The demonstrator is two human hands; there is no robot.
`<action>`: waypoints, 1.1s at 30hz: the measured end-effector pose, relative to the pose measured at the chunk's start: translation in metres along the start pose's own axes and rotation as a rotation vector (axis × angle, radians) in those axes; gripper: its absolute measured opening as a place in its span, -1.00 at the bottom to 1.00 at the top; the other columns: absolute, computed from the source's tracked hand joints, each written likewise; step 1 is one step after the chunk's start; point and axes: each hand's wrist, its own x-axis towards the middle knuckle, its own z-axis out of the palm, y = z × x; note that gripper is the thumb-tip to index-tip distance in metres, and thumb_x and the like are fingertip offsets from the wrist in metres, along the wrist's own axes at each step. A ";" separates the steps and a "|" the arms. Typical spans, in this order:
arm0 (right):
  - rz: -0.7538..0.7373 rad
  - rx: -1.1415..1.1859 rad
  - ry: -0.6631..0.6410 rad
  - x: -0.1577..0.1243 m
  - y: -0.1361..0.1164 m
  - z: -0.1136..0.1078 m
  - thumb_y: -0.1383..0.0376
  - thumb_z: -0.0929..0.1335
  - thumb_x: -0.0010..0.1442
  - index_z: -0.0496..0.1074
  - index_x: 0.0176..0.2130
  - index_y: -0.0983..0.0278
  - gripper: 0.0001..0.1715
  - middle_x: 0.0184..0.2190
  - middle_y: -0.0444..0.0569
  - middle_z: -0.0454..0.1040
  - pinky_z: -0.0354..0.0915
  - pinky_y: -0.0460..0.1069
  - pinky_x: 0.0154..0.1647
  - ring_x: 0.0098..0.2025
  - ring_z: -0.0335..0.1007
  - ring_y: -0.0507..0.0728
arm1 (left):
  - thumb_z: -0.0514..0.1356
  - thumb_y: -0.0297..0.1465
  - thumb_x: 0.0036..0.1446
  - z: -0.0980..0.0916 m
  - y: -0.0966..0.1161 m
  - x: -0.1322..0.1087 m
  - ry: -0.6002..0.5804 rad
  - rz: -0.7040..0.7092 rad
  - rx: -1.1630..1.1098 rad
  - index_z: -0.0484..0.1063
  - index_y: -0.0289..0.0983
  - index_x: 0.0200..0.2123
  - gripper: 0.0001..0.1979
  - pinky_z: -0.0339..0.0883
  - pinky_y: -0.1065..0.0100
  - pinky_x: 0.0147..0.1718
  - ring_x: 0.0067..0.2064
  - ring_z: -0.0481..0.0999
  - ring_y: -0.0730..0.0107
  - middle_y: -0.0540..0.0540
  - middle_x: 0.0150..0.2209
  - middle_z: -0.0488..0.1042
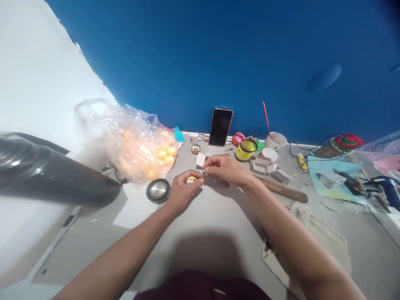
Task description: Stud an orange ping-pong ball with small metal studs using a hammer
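- The left hand (pixel 181 192) is curled tight around a small orange ball (pixel 190 180), held low over the grey table (pixel 200 225).
- The right hand (pixel 225 168) has its fingertips (pixel 206 168) pinched together just beside the ball; anything between them is too small to see.
- A round metal lid (pixel 158 190) lies just left of the left hand.
- Behind the lid, a clear plastic bag (pixel 137 141) holds many orange balls.
- A phone (pixel 220 126) stands against the blue wall.

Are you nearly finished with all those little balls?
Not nearly. One decorated ball seems finished, sitting by the phone. The left hand holds a second ball, partly covered, while the right hand pinches beside it. The bag looks full of plain ones.
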 end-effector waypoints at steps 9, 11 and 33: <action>0.043 0.122 0.186 -0.036 0.012 0.031 0.33 0.40 -0.01 0.48 -0.36 0.29 -0.88 -0.51 -0.14 0.56 0.22 -0.10 -0.41 -0.45 0.40 0.02 | 0.37 -0.28 -0.04 0.005 0.002 -0.009 -0.026 0.055 0.030 0.57 -0.29 -0.49 -0.82 0.19 0.39 -0.54 -0.56 0.30 0.54 -0.05 -0.40 0.55; 0.028 0.152 0.220 -0.037 0.014 0.035 0.32 0.39 0.01 0.49 -0.38 0.28 -0.90 -0.50 -0.13 0.56 0.24 -0.09 -0.39 -0.44 0.42 0.03 | 0.36 -0.30 -0.03 0.005 0.002 -0.009 0.000 0.076 0.096 0.57 -0.27 -0.50 -0.84 0.19 0.40 -0.53 -0.54 0.32 0.50 -0.04 -0.43 0.54; -0.064 0.540 0.118 -0.037 0.037 0.021 0.07 0.57 -0.04 0.54 -0.38 0.29 -0.63 -0.50 -0.13 0.46 0.06 -0.09 -0.53 -0.55 0.17 -0.05 | 0.39 -0.32 0.09 0.001 -0.005 -0.003 -0.254 -0.285 -0.785 0.49 -0.28 -0.12 -0.70 0.40 0.39 -0.41 -0.31 0.55 0.34 -0.11 -0.27 0.51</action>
